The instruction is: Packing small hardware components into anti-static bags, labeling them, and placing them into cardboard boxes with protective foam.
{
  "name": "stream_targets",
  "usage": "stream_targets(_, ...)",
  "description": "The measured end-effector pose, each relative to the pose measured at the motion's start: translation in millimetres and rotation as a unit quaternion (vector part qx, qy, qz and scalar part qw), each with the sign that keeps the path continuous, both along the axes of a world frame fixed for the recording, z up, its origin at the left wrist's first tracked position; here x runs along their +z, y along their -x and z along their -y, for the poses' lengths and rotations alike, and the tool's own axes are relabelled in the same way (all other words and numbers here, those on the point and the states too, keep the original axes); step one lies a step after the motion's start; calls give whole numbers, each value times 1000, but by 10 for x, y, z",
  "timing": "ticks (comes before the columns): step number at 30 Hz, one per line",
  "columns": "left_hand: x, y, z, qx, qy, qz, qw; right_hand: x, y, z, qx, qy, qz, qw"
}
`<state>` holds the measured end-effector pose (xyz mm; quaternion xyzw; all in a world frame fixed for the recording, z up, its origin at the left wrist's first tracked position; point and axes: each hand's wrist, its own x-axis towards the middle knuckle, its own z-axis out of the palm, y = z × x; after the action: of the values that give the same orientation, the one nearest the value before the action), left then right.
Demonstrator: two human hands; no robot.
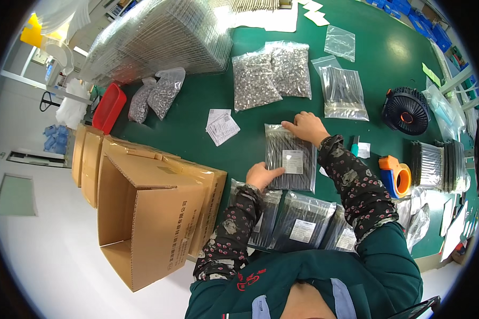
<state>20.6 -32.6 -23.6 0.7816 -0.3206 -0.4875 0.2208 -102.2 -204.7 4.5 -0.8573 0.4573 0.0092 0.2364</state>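
A clear plastic bag of dark, thin strips (278, 143) with a white label (292, 161) lies flat on the green table in front of me. My left hand (262, 175) grips its left edge, the thumb reaching over the top near the label. At its upper right corner, my right hand (307, 128) is closed on the edge; some fingertips are hidden. Nearer to me is a row of similar labelled bags (303, 219), partly covered by my left forearm and right sleeve.
Open cardboard box (159, 228) at left, beside more cartons. Farther back are bags of small metallic parts (255, 80), paper slips (222, 127), a red bin (109, 108) and stacked clear trays (165, 42). At right: a fan (406, 110), tape dispenser (394, 176), cutter (355, 145) and stacked bags (430, 166).
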Motion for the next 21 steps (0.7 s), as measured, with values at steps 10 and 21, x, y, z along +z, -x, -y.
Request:
stream_targets(10,277,321,82,36,148,-30,988,-42,272,196,-12,-77,74,994)
stream_targets(21,852,476,-3,51,192,-169,965,391,611,-68,-8,-35,143,989)
